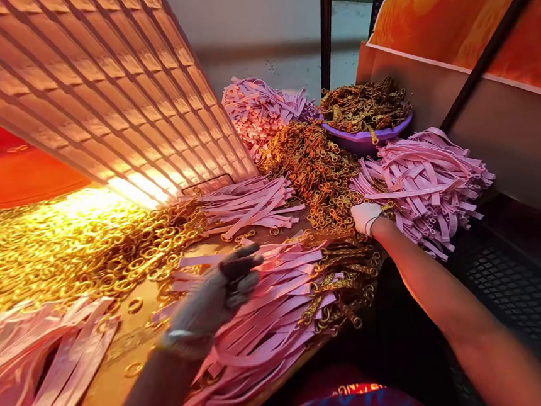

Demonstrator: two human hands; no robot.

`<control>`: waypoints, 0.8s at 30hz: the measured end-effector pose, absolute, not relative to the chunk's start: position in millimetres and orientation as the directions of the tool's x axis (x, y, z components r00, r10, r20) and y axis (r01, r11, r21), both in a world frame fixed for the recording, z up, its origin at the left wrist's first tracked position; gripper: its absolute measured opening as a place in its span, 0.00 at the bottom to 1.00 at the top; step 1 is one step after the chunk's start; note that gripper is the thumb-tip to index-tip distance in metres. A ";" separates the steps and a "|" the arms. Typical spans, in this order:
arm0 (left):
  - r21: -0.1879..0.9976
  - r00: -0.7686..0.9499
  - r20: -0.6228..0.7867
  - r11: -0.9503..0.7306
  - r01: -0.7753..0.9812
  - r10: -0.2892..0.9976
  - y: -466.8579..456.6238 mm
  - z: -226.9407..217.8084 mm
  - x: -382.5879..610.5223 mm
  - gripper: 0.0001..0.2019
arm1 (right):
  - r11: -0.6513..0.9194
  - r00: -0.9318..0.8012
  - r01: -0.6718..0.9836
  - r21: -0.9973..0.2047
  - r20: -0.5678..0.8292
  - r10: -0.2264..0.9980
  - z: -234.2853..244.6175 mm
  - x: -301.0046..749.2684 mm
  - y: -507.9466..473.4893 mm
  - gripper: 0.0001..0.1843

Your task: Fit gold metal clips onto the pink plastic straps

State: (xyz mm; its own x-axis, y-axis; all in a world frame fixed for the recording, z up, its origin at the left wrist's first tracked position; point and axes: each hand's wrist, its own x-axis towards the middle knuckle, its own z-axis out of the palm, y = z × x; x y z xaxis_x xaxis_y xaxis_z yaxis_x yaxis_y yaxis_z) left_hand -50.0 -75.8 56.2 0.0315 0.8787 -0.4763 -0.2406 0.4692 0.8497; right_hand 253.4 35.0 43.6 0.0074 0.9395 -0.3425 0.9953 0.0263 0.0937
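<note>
My left hand [216,293], in a pale glove, hovers over a spread of pink straps [261,317]. Its fingers are loosely bent and apart, with nothing visible between them. My right hand [366,217], also gloved, reaches to the front edge of a heap of brass-coloured metal chain pieces with rings [317,167]. Its fingers look closed; what they hold, if anything, is hidden. The straps beneath my left hand carry brass-coloured chain ends [325,286] at their right side. A larger bundle of pink straps with metal ends [429,176] lies just right of my right hand.
Loose brass-coloured rings [80,245] cover the left of the table [101,385], under a bright slatted panel [99,85]. More pink straps lie at the lower left [42,355], mid-table [251,201] and far back [266,105]. A purple basin [369,136] holds heaped metal pieces.
</note>
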 end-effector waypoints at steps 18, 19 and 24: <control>0.645 0.417 -0.464 0.621 -0.446 0.781 -55.9 20.2 -27.9 0.18 | 0.148 -0.152 0.981 -0.126 -0.022 0.988 45.8 240.3 28.4 0.16; 0.636 0.424 -0.476 0.635 -0.439 0.770 -54.6 22.1 -28.0 0.17 | 0.143 -0.146 0.981 -0.134 -0.016 0.989 46.8 241.8 28.0 0.17; 0.751 0.361 -0.480 0.587 -0.302 0.800 -55.9 35.3 -22.8 0.14 | -0.012 0.011 0.991 -0.135 -0.010 1.000 58.6 246.9 24.0 0.22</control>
